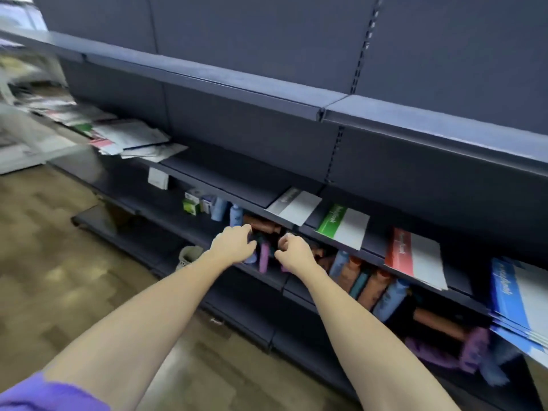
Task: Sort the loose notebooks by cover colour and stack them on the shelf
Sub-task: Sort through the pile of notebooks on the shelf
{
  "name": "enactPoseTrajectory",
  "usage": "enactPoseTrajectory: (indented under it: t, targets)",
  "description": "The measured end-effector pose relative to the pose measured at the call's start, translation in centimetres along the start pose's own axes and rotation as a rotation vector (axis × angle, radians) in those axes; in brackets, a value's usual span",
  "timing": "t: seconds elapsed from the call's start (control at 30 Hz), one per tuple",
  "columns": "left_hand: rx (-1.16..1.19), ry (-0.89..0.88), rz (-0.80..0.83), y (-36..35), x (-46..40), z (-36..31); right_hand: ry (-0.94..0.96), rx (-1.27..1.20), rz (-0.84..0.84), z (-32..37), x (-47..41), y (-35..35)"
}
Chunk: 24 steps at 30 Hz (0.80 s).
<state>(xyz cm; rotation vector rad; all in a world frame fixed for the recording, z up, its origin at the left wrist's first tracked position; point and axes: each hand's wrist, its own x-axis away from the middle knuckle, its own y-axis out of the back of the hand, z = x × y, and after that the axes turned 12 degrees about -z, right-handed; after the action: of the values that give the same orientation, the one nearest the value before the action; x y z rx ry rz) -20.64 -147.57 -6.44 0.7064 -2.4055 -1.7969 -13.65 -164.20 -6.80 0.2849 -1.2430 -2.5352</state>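
Notebooks lie in separate colour groups along the dark middle shelf (225,182) of a store rack: a grey-and-white one (295,205), a green one (344,225), a red one (415,258) and, far right, a stack of blue ones (517,301). At the shelf's far left sits a loose heap of mixed notebooks (130,139), blurred. A person in a purple sleeve (50,396) stretches both bare arms toward the shelf below, where rolled items in brown, blue and purple (367,280) stand crowded. The left hand (234,244) has its fingers curled down among those rolls; whether it grips one cannot be told. The right hand (293,250) is bunched into a loose fist just beside it, and what it holds, if anything, is hidden.
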Motion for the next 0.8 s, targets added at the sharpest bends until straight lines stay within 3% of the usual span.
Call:
enactPoseTrajectory:
  t: [0.4, 0.6, 0.8]
  targets:
    - [-0.216, 0.138, 0.041, 4.6, -2.5, 18.8, 0.119, -0.012, 0.127, 13.0, -5.0, -13.8]
    - [-0.264, 0.132, -0.002, 6.1, -10.5, 25.2, 0.171, -0.063, 0.097, 18.9, -13.8, -18.5]
    - [-0.347, 0.148, 0.069, 8.3, -19.5, 31.6, 0.201, -0.097, 0.112, 25.5, -22.7, -22.7]
